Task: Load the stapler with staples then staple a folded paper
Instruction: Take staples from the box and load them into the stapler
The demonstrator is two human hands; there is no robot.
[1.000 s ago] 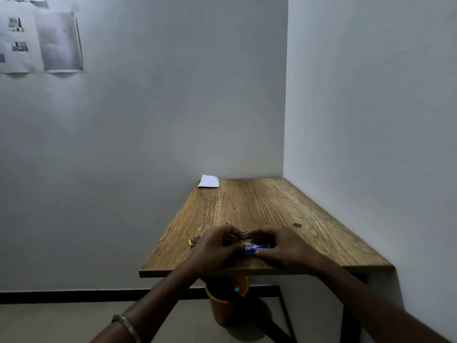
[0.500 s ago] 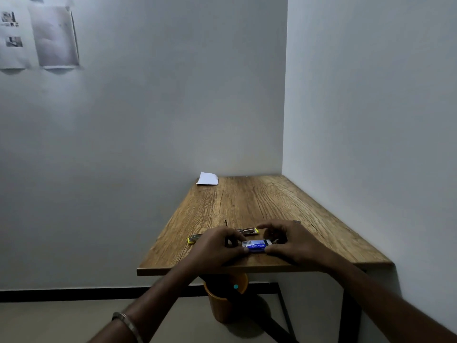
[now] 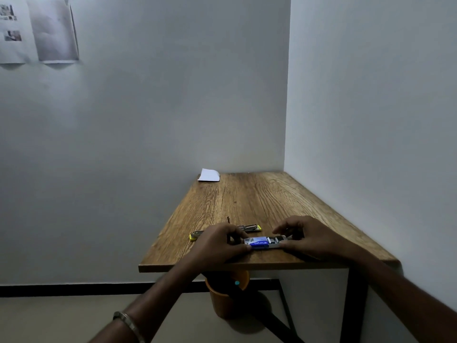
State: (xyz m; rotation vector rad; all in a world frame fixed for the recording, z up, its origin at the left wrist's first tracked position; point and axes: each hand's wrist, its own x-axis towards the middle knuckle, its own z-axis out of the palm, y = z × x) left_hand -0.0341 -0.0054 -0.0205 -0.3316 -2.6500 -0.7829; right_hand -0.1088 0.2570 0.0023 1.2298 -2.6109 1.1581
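Both hands hold the little staple box (image 3: pixel 257 243): left hand (image 3: pixel 217 241) pinches the sleeve, right hand (image 3: pixel 311 237) pulls its tray. The stapler (image 3: pixel 247 228) lies open, not loaded. The folded paper (image 3: pixel 209 175) waits far away.

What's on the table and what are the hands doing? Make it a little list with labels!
left hand: holds the blue sleeve of the staple box
right hand: at the box's tray end, which is slid partly out
stapler: yellow, lying opened flat behind the hands
folded paper: white, far left corner
table: wooden, against two walls
bucket: orange, under the table
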